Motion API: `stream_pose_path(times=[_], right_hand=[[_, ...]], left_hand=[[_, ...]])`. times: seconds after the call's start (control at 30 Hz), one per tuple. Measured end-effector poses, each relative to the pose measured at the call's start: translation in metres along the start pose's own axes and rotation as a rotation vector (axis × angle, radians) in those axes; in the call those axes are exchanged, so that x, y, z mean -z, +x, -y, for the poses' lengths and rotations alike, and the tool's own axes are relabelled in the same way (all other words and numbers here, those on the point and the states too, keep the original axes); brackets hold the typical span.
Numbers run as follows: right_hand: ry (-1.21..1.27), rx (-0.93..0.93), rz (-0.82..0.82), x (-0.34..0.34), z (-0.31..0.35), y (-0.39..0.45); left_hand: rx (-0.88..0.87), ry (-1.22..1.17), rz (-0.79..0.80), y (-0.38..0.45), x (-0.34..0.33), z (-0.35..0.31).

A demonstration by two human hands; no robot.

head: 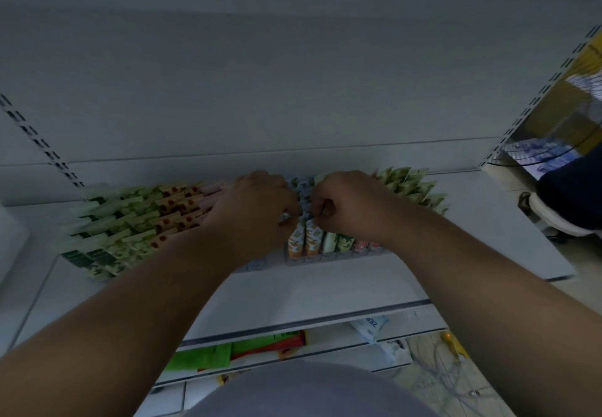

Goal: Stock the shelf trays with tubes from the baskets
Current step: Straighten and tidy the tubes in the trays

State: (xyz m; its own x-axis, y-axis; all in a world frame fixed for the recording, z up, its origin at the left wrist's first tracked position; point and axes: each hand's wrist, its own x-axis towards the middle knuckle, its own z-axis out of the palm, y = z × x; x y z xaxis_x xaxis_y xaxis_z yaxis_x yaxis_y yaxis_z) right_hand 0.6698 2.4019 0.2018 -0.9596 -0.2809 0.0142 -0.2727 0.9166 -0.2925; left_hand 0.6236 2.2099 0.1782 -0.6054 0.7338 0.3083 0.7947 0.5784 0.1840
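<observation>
**Both hands deep in the tube trays, middle row**

So you've got both arms stretched out over the white shelf (488, 221), and your hands meet right in the middle of the display. Your left hand (257, 208) has its fingers curled down at the top ends of the tubes in the blue-patterned row (304, 195), and your right hand (345, 205) is doing the same from the other side, fingers bunched tight, thumb tucked in. They look like they're pinching tube ends in that row, but the picture is blurry there and I honestly can't tell exactly which tube each hand has. The two hands are nearly touching, with just that narrow blue row showing between them.

The tubes stand upright in packed rows, inside a clear tray (325, 257) at the shelf's front. Left of your hands you've got the dark green and pale green tubes (107, 231), then the ones with red spots (176, 208). Right under your hands at the front there are two orange tubes (304, 241), side by side. Past your right hand there's another block of light green tubes (410, 185) running to the back.

Lower shelf below has some bright green packets (208, 356) and a white packet (371, 327).
</observation>
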Motion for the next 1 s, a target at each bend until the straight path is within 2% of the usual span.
stream_pose_path(times=[0.33,0.47,0.7,0.87,1.0], right_hand=[[0.014,-0.018,-0.024,-0.004,-0.002,-0.004],[0.066,-0.037,-0.084,0.013,-0.018,-0.016],[0.079,-0.105,-0.068,0.020,-0.038,-0.032],[-0.021,-0.028,-0.020,0.011,-0.030,-0.026],[-0.065,0.015,-0.042,0.006,-0.029,-0.021]], left_hand=[[0.007,0.002,0.053,0.002,-0.001,0.000],[0.015,-0.013,0.035,0.002,0.000,-0.003],[0.031,-0.012,-0.036,0.014,-0.008,-0.028],[0.053,0.033,0.004,0.022,-0.018,-0.036],[0.055,0.051,0.045,0.021,-0.021,-0.032]])
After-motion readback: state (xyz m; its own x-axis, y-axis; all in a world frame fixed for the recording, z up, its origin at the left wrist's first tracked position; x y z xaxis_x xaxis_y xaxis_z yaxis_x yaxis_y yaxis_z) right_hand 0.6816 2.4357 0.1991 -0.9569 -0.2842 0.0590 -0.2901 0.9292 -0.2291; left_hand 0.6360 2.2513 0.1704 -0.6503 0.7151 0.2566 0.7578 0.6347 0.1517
